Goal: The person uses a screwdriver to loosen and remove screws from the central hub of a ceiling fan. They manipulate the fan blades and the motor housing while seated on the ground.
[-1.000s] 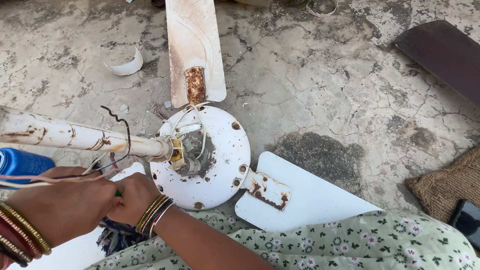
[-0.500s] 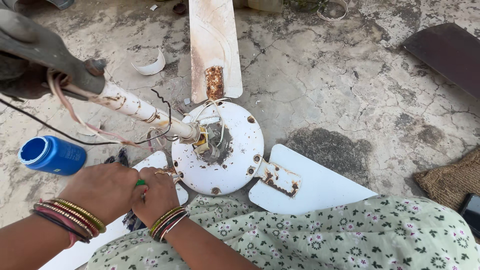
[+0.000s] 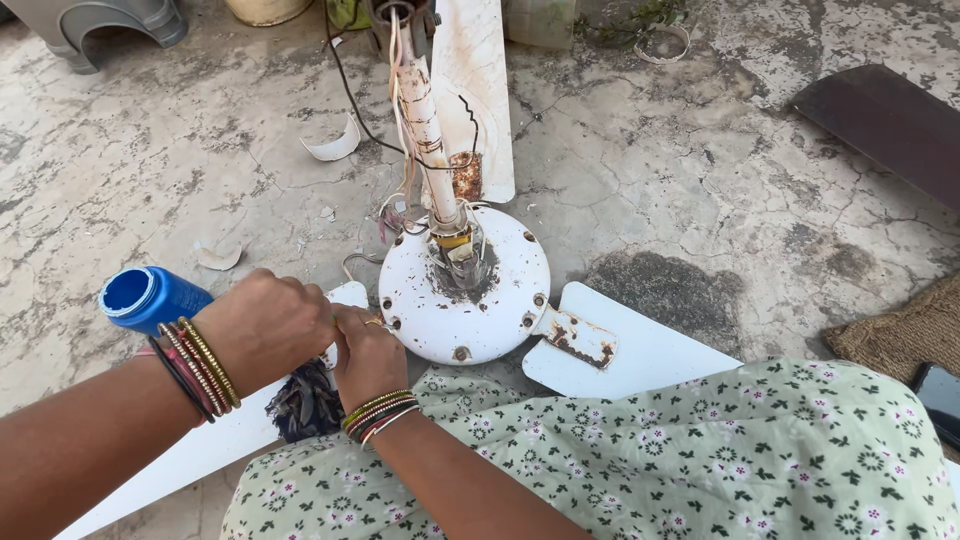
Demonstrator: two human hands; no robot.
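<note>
Right now both hands are bunched together at the lower-left rim of the white ceiling-fan motor housing (image 3: 465, 300), which lies flat on the cracked concrete floor (image 3: 700, 200) with its rusty down-rod (image 3: 425, 130) pointing away. Left hand (image 3: 265, 325) is curled shut and right hand (image 3: 368, 350) pinches closed beside it, though whatever they grip is hidden. A blue bottle (image 3: 150, 297) sits just left of them, a white blade (image 3: 640, 350) to the right.
</note>
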